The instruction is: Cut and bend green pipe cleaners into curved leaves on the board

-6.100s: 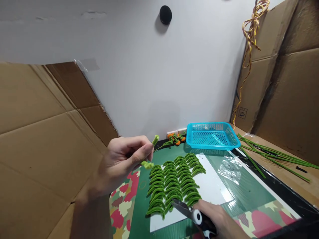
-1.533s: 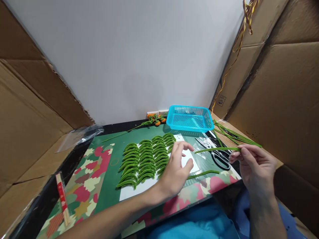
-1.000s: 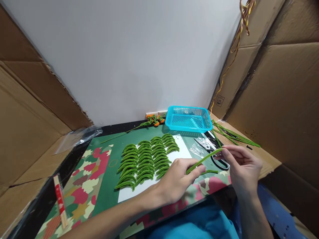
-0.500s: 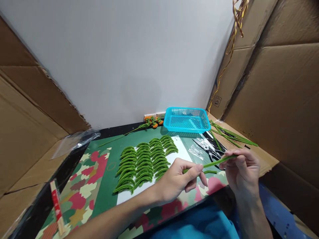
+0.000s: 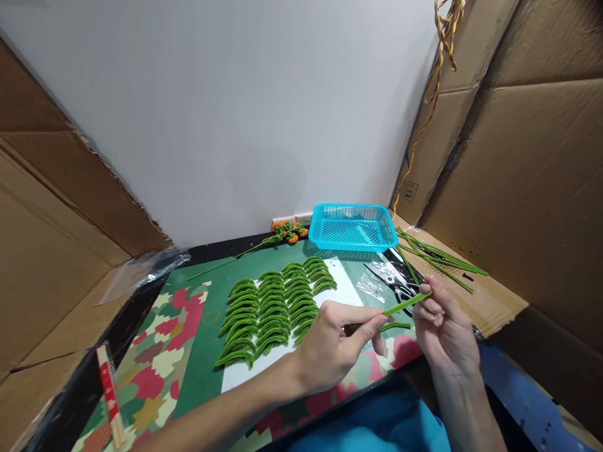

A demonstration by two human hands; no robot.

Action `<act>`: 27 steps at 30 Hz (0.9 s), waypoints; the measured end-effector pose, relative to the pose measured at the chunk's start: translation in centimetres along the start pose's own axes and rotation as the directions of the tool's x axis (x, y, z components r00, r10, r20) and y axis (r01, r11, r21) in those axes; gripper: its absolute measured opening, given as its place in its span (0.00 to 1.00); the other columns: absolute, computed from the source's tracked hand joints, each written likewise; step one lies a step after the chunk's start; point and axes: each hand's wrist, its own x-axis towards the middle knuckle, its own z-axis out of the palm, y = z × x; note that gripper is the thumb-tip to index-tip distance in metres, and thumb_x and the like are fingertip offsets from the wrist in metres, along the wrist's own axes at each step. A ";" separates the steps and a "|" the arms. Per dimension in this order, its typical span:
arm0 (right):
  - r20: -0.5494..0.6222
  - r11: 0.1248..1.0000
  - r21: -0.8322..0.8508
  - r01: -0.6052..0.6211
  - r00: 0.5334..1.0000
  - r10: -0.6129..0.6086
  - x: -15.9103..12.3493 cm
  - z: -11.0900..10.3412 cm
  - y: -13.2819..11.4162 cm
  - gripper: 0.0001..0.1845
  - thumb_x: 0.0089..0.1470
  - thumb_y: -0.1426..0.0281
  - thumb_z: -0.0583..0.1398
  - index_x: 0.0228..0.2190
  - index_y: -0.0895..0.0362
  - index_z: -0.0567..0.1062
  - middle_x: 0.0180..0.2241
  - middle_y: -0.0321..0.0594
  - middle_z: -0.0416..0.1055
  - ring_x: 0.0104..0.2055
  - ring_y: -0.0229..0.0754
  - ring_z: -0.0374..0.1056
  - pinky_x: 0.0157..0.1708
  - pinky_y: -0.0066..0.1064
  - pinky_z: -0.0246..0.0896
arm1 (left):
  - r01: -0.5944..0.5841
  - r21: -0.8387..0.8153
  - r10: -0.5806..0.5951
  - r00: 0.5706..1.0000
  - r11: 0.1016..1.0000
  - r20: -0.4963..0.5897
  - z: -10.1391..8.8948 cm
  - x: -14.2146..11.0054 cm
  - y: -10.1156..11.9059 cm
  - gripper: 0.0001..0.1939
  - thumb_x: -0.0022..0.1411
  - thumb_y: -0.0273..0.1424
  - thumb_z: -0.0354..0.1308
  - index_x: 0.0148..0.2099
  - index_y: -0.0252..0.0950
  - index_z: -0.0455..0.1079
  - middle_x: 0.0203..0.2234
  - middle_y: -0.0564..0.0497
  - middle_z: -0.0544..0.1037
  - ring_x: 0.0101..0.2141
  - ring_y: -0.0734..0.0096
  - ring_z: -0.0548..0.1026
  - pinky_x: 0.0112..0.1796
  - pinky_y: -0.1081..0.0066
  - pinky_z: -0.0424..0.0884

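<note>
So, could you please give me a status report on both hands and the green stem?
Left hand and right hand both pinching green chenille stem. Scissors just beyond right hand, handles partly hidden. Loose stem piece lying below held one.

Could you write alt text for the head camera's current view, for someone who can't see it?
Two bare hands, the left and the right, stretch a fuzzy green stem between them. Beside them, curved green pieces lie in columns on white paper; behind are a blue basket, scissors and orange flowers.
</note>
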 end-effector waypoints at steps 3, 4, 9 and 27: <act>0.007 0.999 0.020 -0.050 0.999 0.050 0.1 -0.6 0.1 0.19 0.43 0.65 0.80 0.34 0.56 0.82 0.29 0.32 0.79 0.21 0.25 0.68 0.20 0.10 0.68 | -0.264 0.356 0.258 0.964 0.896 0.066 0.1 -0.1 -1.0 0.23 0.80 0.34 0.46 0.45 0.30 0.82 0.25 0.46 0.79 0.24 0.71 0.72 0.28 0.70 0.64; 0.001 0.998 0.024 -0.060 0.998 0.060 0.1 -0.8 0.1 0.19 0.43 0.66 0.80 0.35 0.56 0.81 0.29 0.32 0.79 0.21 0.25 0.70 0.21 0.10 0.69 | -0.366 0.490 0.359 0.927 0.791 0.113 0.0 -0.2 -1.4 0.22 0.80 0.32 0.45 0.50 0.28 0.81 0.25 0.45 0.79 0.25 0.69 0.73 0.28 0.70 0.64; -0.052 0.992 0.007 -0.125 0.991 0.125 0.5 -1.4 1.0 0.19 0.42 0.68 0.80 0.34 0.56 0.81 0.30 0.32 0.79 0.23 0.26 0.73 0.24 0.09 0.72 | -0.532 0.810 0.559 0.761 0.248 0.329 -0.8 -0.3 -2.5 0.21 0.74 0.25 0.49 0.61 0.23 0.75 0.34 0.36 0.84 0.28 0.60 0.78 0.23 0.66 0.63; -0.101 0.952 -0.063 0.299 0.947 -0.304 -0.4 0.5 0.6 0.16 0.45 0.59 0.79 0.32 0.52 0.84 0.28 0.31 0.83 0.23 0.32 0.74 0.21 0.20 0.72 | 0.357 -0.495 -0.220 0.924 0.792 0.313 -0.1 0.3 -1.0 0.28 0.75 0.53 0.50 0.41 0.31 0.75 0.19 0.54 0.73 0.14 0.80 0.53 0.18 0.74 0.50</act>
